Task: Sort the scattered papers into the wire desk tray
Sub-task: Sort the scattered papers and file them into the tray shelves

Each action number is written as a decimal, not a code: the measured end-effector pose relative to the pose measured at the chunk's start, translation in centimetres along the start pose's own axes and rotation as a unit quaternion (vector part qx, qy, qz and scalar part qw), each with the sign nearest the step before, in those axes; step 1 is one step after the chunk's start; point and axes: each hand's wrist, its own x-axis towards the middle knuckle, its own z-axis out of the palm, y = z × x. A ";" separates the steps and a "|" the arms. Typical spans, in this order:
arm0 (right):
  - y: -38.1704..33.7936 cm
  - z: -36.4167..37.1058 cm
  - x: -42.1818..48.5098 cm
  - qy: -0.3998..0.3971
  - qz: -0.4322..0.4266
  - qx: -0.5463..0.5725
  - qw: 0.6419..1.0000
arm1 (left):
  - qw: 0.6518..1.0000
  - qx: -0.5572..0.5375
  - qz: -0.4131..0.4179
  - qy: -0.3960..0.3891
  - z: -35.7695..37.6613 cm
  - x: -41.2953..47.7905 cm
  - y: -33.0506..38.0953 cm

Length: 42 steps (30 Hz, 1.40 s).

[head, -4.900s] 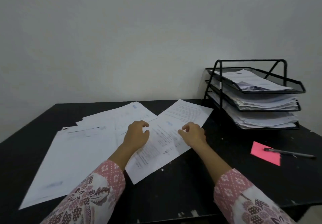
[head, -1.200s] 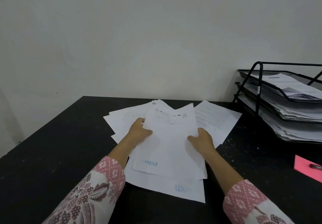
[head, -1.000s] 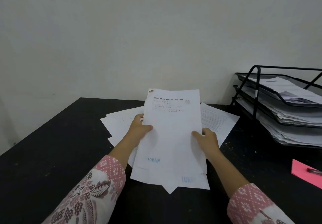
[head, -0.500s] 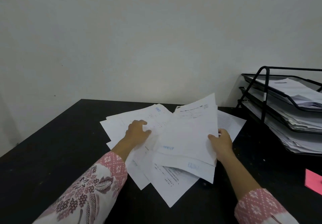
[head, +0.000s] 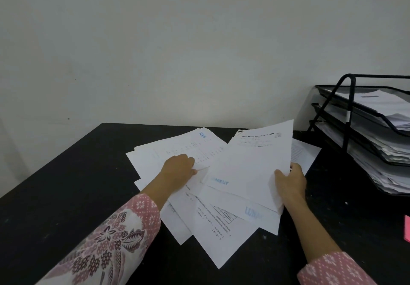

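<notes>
Right hand [head: 289, 183] clamped on the lifted sheaf of papers [head: 250, 169], now swung rightward, left hand [head: 178, 169] pinching a sheet in the scattered papers [head: 177, 149] left on the bench [head: 66, 191], wire desk tray [head: 350, 111] cut off at right, print too blurred to be read.

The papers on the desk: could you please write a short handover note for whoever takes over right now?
Right hand grips a small sheaf of sheets by its right edge, lifted toward the wire desk tray.
Left hand pinches a sheet in the loose pile on the black desk.
Done: some papers gathered; the tray's tiers already hold stacks.
Left: file the held sheaf, then collect and file the remaining pile.
</notes>
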 end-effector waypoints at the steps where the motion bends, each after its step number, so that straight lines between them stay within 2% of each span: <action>1: 0.1 0.0 0.0 0.000 0.001 0.001 1.000 | 1.000 0.021 0.013 0.006 -0.1 -0.1 0.2; 4: 0.1 -0.4 0.1 0.002 0.005 0.012 1.000 | 0.995 0.084 0.036 0.026 0.0 -0.2 0.9; 7: -0.1 -1.1 0.4 0.014 0.017 0.031 0.999 | 0.996 0.081 0.034 0.030 -0.5 -0.1 2.0; 10: -0.2 -2.1 1.1 0.035 0.034 0.050 0.998 | 1.000 0.000 0.014 0.016 -1.5 0.1 3.4; 12: 0.0 -2.7 1.5 0.040 0.046 0.052 0.997 | 0.993 -0.120 -0.005 -0.003 -2.3 0.2 4.1; 14: 0.2 -3.0 1.7 0.032 0.058 0.051 0.996 | 0.962 -0.270 -0.024 -0.031 -2.8 0.3 4.4; 16: 0.5 -3.3 1.7 0.021 0.070 0.051 0.996 | 0.893 -0.432 -0.092 -0.081 -3.2 0.2 4.3; 17: 0.6 -3.5 1.7 0.019 0.075 0.051 0.996 | 0.867 -0.475 -0.130 -0.081 -3.0 0.3 3.8; 18: 0.7 -3.6 1.7 0.019 0.077 0.051 0.996 | 0.861 -0.480 -0.157 -0.052 -2.8 0.4 3.2; 20: 0.5 -3.8 1.6 0.018 0.076 0.053 0.996 | 0.915 -0.350 -0.199 0.017 -2.2 0.5 1.1; 21: 0.4 -3.9 1.6 0.018 0.074 0.054 0.996 | 0.934 -0.276 -0.225 0.023 -1.9 0.2 0.1; 23: -0.1 -3.8 1.6 0.016 0.065 0.060 0.996 | 0.945 -0.176 -0.274 -0.014 -1.4 -0.6 -1.6; 26: -1.0 -2.9 1.0 -0.006 0.045 0.072 0.996 | 0.953 -0.106 -0.280 -0.041 -1.0 -1.7 -2.8; 31: -2.6 0.0 -0.7 -0.091 0.060 0.115 0.987 | 0.956 -0.134 -0.255 -0.057 -1.0 -1.9 -3.4; 35: -3.3 1.7 -1.7 -0.119 0.070 0.144 0.980 | 0.952 -0.146 -0.261 -0.058 -1.2 -1.9 -3.8; 40: -3.1 2.6 -2.9 -0.122 0.017 0.024 0.992 | 0.944 -0.198 -0.261 -0.036 -1.4 -2.0 -4.4; 42: -2.7 3.0 -3.4 -0.139 -0.005 -0.033 0.990 | 0.947 -0.199 -0.248 -0.051 -1.6 -2.1 -4.1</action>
